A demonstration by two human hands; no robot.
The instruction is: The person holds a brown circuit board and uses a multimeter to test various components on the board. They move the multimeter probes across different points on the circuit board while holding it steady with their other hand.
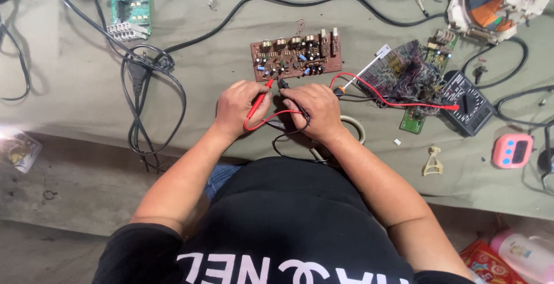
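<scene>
Two probes meet on the brown circuit board (296, 53), which lies flat near the middle of the grey-green cloth (69, 105), long axis running left-right, its right end tipped slightly up in the picture, component side up. Left of it, well apart: a green board with white connectors (128, 8) and a loop of black cable (141, 96). Left hand (238, 106) curled, fingers pinching the red probe (261, 97); probe slants up and to the right, tip on the board's lower edge. Right hand (314, 108) curled too, fingers closed on the black probe (284, 85), tip pointing up-left, touching the board just beside the red tip. Both hands rest on the cloth right below the board, knuckles nearly touching. Red lead (381, 94) arcs right to a black multimeter (468, 104). Between board and meter: a screwdriver (363, 70) angled up-right and a green board under a tangle of fine wires (407, 76). Far right a pink timer (512, 150). Bare cloth above the board and to its left; the table edge runs just behind the wrists, close to the torso
</scene>
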